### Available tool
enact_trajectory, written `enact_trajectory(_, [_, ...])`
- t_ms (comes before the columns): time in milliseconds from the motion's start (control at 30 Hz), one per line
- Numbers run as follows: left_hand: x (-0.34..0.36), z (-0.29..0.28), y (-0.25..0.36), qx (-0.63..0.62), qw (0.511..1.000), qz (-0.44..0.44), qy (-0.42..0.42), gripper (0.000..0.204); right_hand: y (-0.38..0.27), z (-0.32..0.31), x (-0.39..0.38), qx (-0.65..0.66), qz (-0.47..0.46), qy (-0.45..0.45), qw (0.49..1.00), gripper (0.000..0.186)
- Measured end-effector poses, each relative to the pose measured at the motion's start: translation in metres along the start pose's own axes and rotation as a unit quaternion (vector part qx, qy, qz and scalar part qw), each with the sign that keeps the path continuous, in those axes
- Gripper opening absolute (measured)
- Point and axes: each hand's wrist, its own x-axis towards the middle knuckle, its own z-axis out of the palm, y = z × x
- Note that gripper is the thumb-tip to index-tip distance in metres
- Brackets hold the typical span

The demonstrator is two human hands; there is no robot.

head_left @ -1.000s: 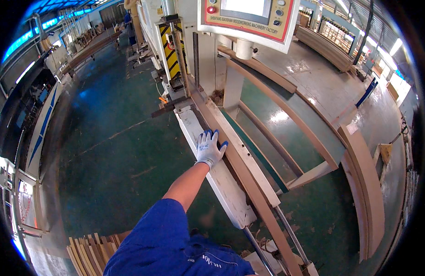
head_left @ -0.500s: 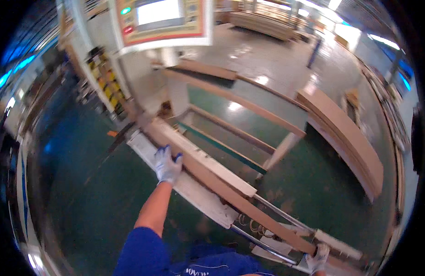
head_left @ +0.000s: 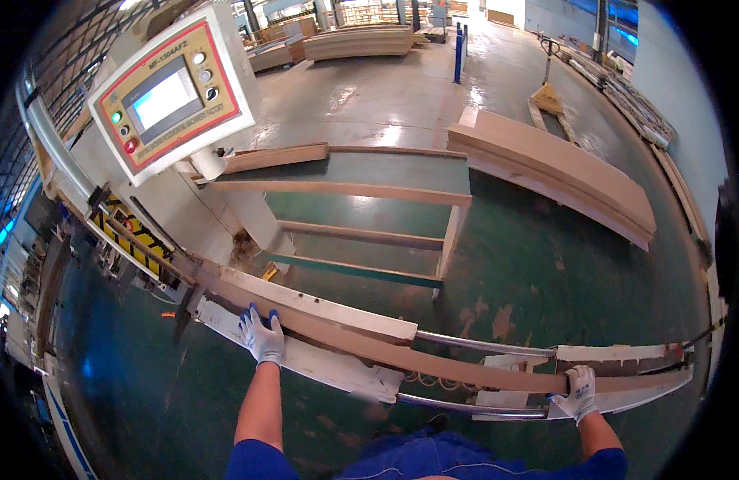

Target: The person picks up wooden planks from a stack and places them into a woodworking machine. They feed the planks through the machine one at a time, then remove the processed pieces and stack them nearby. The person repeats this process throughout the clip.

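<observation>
A long brown board (head_left: 345, 342) lies along the bed of a white machine, between pale side rails (head_left: 321, 312). My left hand (head_left: 261, 336), in a white glove with blue fingertips, rests on the board's near edge at left with fingers spread. My right hand (head_left: 577, 392), gloved alike, is closed over the board toward the right end of the bed. Steel rods (head_left: 481, 340) run along both sides. At left the board reaches the machine's head beside a yellow-and-black striped panel (head_left: 137, 240).
A control panel (head_left: 169, 96) overhangs the left side. Beyond the bed stand a wood-framed table (head_left: 345, 191) and stacked long boards (head_left: 557, 168). Behind are a yellow pallet jack (head_left: 545, 98), blue posts (head_left: 457, 60), more board stacks (head_left: 357, 44) and material along the right wall (head_left: 665, 72).
The view has swung to the right, bringing the bed nearly horizontal. My right hand has come into view on the board. My left hand stays on it, fingers spread.
</observation>
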Motion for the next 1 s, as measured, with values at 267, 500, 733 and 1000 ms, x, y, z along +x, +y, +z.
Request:
enact_trajectory(267, [0.000, 0.000, 0.000, -0.013, 1.000, -0.027, -0.006, 0.072, -0.015, -0.001, 0.009, 0.016, 0.020, -0.020, 0.999, 0.075])
enact_trajectory(500, [0.001, -0.001, -0.001, -0.002, 1.000, -0.016, -0.012, 0.073, -0.066, 0.008, 0.043, -0.003, 0.011, -0.007, 1.000, 0.074])
enact_trajectory(733, [0.003, 0.005, -0.008, -0.004, 1.000, -0.017, -0.016, 0.072, -0.091, -0.008, 0.059, 0.017, 0.011, -0.036, 0.999, 0.072])
enact_trajectory(1000, [0.002, 0.010, -0.011, -0.020, 1.000, 0.001, 0.006, 0.071, -0.161, 0.017, 0.099, 0.052, -0.019, -0.015, 0.998, 0.068])
